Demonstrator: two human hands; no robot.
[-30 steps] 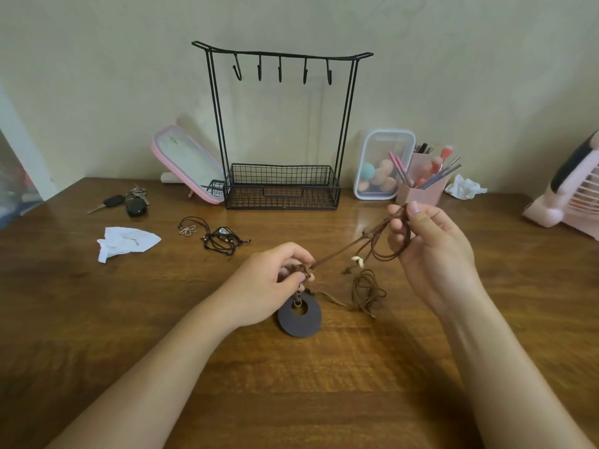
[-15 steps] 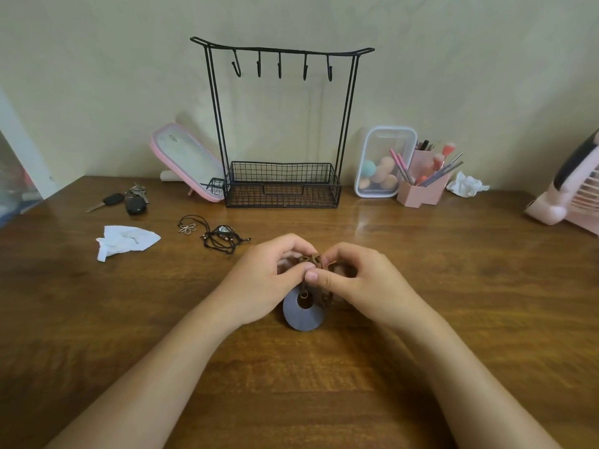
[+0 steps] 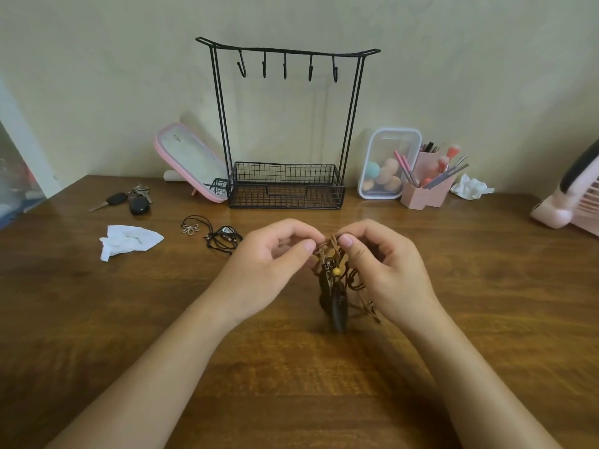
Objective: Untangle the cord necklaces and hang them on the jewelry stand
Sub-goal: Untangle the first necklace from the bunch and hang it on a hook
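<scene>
A tangle of brown cord necklace (image 3: 329,254) hangs between my hands just above the wooden table. My left hand (image 3: 269,264) pinches its top from the left, and my right hand (image 3: 385,270) pinches it from the right. Its dark round pendant (image 3: 338,306) dangles edge-on below, under a small yellow bead (image 3: 336,271). Black cord necklaces (image 3: 220,236) with a metal flower charm (image 3: 190,229) lie on the table to the left. The black wire jewelry stand (image 3: 287,124) stands at the back centre with several bare hooks and a mesh basket.
A pink mirror (image 3: 189,162) leans left of the stand. Car keys (image 3: 129,199) and a crumpled tissue (image 3: 128,239) lie at the left. A clear box of sponges (image 3: 387,163), a pink brush holder (image 3: 426,186), another tissue (image 3: 471,187) and a pink fan (image 3: 573,199) sit at the right.
My right hand came in from the right to meet the left at the cord's top. The pendant has turned from flat-on to edge-on and shifted slightly right.
</scene>
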